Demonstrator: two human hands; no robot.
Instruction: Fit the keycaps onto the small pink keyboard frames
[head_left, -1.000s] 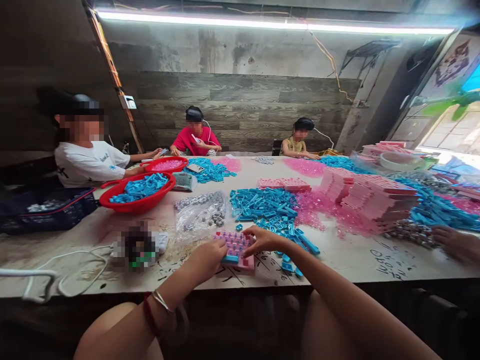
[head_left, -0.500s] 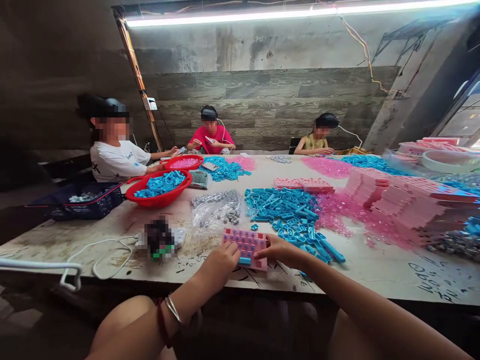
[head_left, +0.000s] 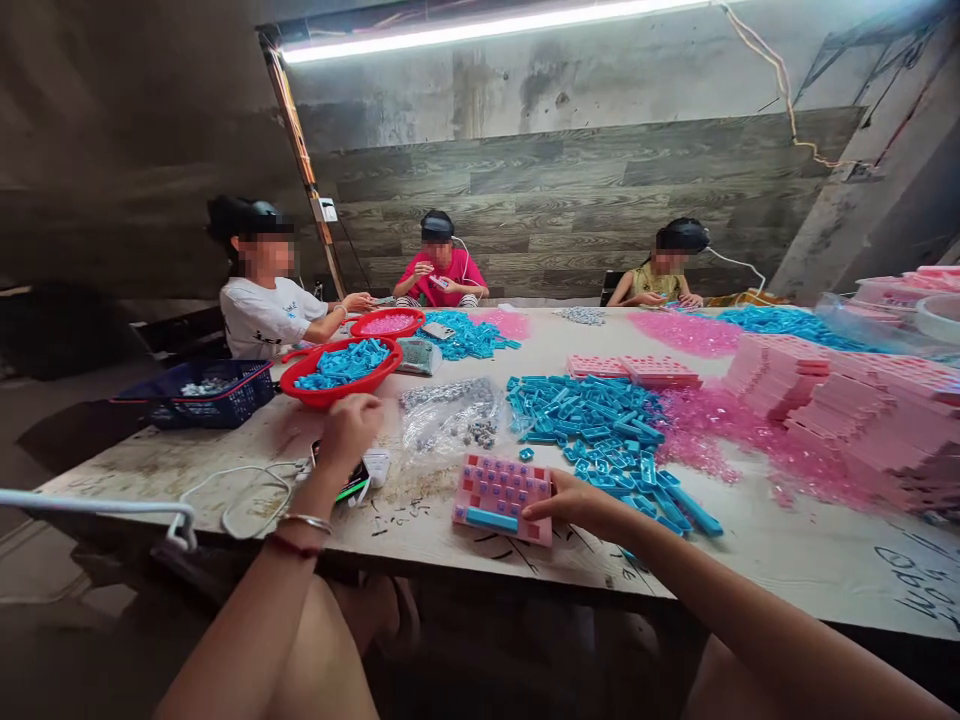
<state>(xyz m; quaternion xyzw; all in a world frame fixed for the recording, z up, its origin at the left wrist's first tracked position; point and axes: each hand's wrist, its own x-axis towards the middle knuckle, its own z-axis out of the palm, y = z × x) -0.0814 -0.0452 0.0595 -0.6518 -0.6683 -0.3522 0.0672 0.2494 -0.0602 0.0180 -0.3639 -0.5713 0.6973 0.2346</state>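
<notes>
Table [head_left: 750, 540], long and cream-topped; left hand [head_left: 352, 428] hovers at left, fingers curled, can't tell if it's holding anything; right hand [head_left: 579, 503], thumb on top, grips right end of pink rectangular plastic tray [head_left: 487, 488] by the near edge, long blue bar [head_left: 491, 519] inside!

Tube light [head_left: 495, 29] above plank-patterned wall [head_left: 525, 200]; apparently white socket [head_left: 328, 209] on slanting post [head_left: 302, 150].

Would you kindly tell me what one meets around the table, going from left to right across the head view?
Dark blue basket, left hand, pink tray, right hand gripping that tray's right edge, stacked pink pieces.
</notes>
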